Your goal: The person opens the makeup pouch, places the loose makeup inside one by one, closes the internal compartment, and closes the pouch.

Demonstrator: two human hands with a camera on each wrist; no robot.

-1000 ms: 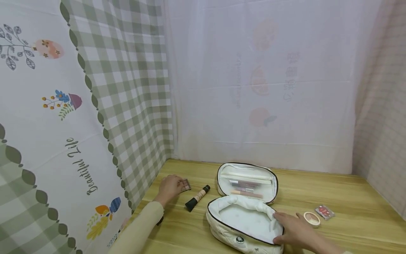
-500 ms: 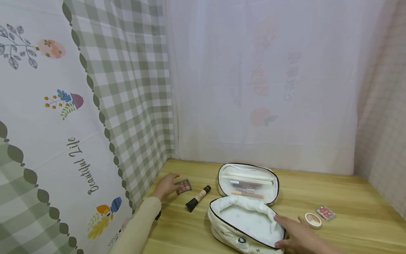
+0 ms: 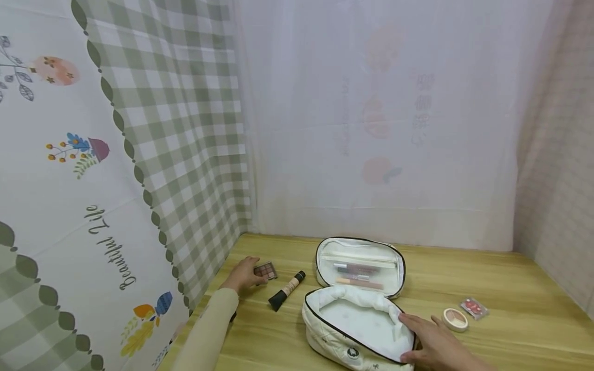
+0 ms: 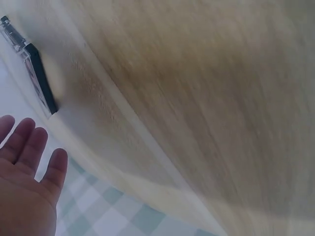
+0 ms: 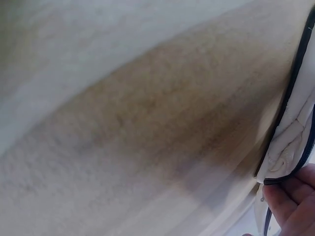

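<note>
My left hand (image 3: 243, 274) is at the left edge of an eyeshadow palette (image 3: 266, 271) lying on the table, fingertips right at its near side. In the left wrist view the fingers (image 4: 33, 147) are loosely extended, with the palette's dark edge (image 4: 43, 81) a little beyond them. My right hand (image 3: 433, 342) holds the right end of a white quilted makeup bag (image 3: 325, 332), fingers and thumb spread at its black-piped rim. In the right wrist view, the fingertips (image 5: 280, 201) touch that rim. The bag's lid (image 3: 361, 246) stands raised, with several pencils or tubes (image 3: 357, 269) behind its clear pocket.
A foundation tube (image 3: 286, 291) with a black brush-like end lies between palette and bag. Right of the bag are a round compact (image 3: 455, 320) and a small square case with red contents (image 3: 474, 307). My left sleeve (image 3: 206, 324) partly hides a dark item (image 3: 233, 316).
My left hand has drawn back left from over the palette, uncovering it, then shifted slightly toward its edge again. My right hand has stayed on the bag's rim.
</note>
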